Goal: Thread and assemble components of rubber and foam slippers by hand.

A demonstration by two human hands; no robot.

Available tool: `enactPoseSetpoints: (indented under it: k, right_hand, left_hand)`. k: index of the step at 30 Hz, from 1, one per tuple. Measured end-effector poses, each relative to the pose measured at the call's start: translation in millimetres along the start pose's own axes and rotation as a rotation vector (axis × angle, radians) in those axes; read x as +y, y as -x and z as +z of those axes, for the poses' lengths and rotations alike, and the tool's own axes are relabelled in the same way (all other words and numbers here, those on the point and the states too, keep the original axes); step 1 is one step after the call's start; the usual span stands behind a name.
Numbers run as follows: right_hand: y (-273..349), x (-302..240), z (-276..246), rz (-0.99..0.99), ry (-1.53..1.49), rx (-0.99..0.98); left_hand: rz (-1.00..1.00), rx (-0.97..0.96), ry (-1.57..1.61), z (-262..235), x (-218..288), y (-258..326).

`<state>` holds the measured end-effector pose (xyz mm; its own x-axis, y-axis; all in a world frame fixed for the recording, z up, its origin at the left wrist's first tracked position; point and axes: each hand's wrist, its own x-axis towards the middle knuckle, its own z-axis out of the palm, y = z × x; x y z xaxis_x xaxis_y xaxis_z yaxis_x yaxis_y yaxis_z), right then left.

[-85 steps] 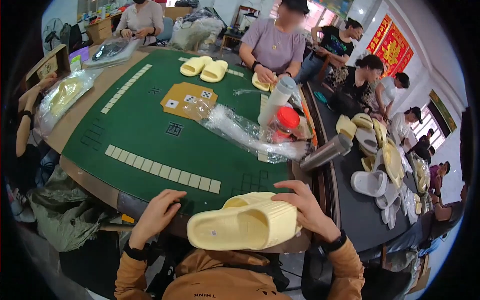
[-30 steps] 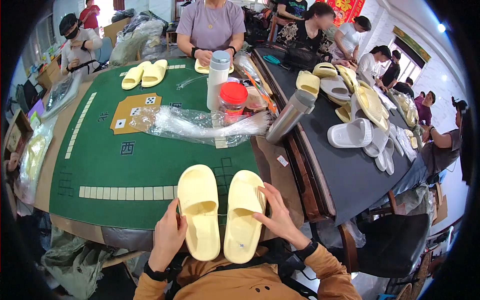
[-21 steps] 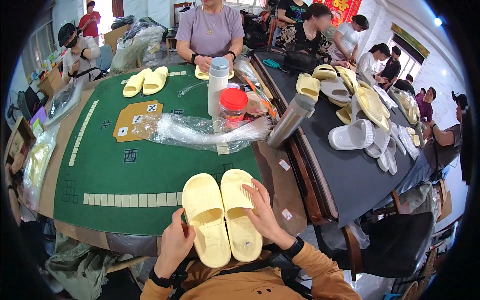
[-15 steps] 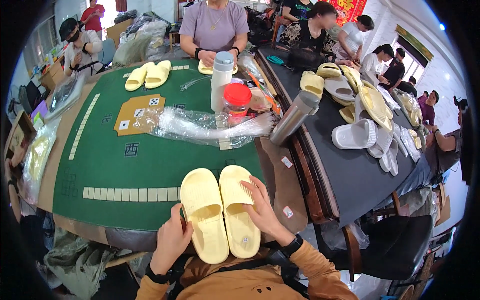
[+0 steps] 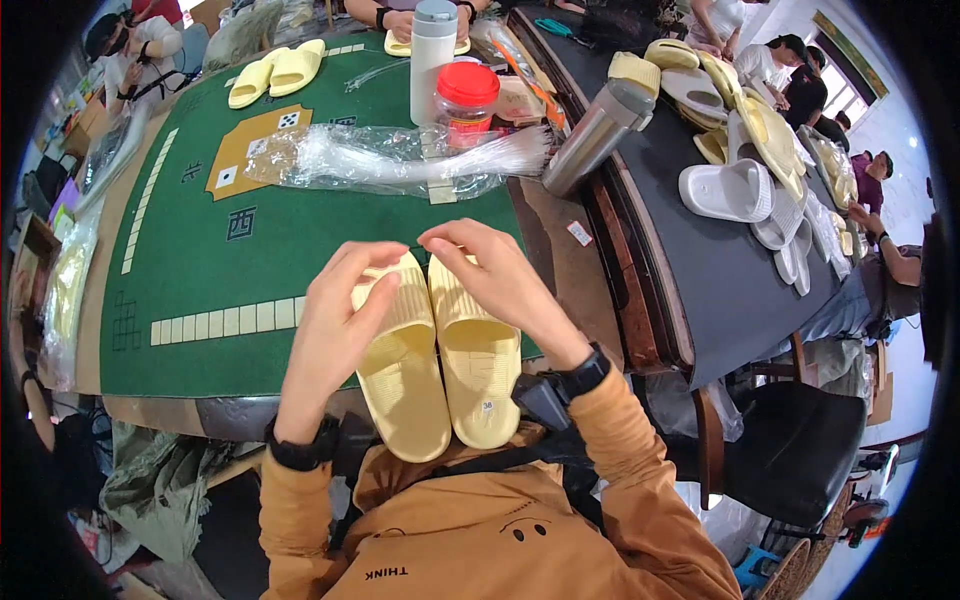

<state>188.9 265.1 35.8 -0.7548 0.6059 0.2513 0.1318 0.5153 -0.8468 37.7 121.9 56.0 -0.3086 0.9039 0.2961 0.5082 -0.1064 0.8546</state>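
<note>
A pair of pale yellow slippers, the left slipper (image 5: 405, 390) and the right slipper (image 5: 480, 385), lies side by side at the near table edge. Their toes point away from me and their heels reach toward my lap. A small round sticker is on the right insole. My left hand (image 5: 340, 315) is cupped over the left slipper's toe end, thumb apart from the fingers. Over the right slipper's toe arches my right hand (image 5: 495, 275), fingers pointing left. Both hands look open; whether the fingertips touch the slippers is hard to tell.
Beyond the slippers, a clear bag of white ties (image 5: 390, 165) lies on the green mat (image 5: 370, 235). A red-lidded jar (image 5: 467, 100), a white bottle (image 5: 432, 70) and a steel flask (image 5: 598, 138) stand behind. Several slippers (image 5: 725, 190) are piled on the dark right-hand table.
Both hands have left the slippers' sides and straps and now curve over the toe ends, fingertips closer together. The view has tilted downward.
</note>
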Motion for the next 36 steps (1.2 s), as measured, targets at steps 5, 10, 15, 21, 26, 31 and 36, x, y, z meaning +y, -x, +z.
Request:
enactPoseSetpoints:
  k: [5,10,15,21,26,31,36]
  right_hand:
    - [-6.5,31.2,30.9,0.071,0.206,0.031]
    - [-5.4,37.6,35.2,0.044,0.259,0.058]
    - [-1.9,35.2,34.8,0.089,0.251,0.075]
    - [0.8,33.9,38.8,0.086,0.235,0.094]
    - [1.9,33.6,36.2,0.077,0.219,0.116]
    - [3.1,31.6,37.7,0.093,0.18,0.126]
    - [2.0,35.6,38.9,0.09,0.154,0.137]
  left_hand:
    - [-0.012,0.032,-0.064,35.2,-39.9,-10.8]
    - [-0.121,0.015,0.012,49.7,-57.5,-14.6]
    - [-0.117,0.019,0.011,49.1,-56.3,-13.2]
    - [-0.115,-0.018,-0.013,45.3,-57.4,-8.8]
    - [-0.098,-0.012,0.006,44.5,-50.8,-7.9]
    - [-0.161,-0.023,0.002,42.1,-47.8,-7.0]
    - [-0.108,-0.001,0.029,43.7,-52.5,-7.2]
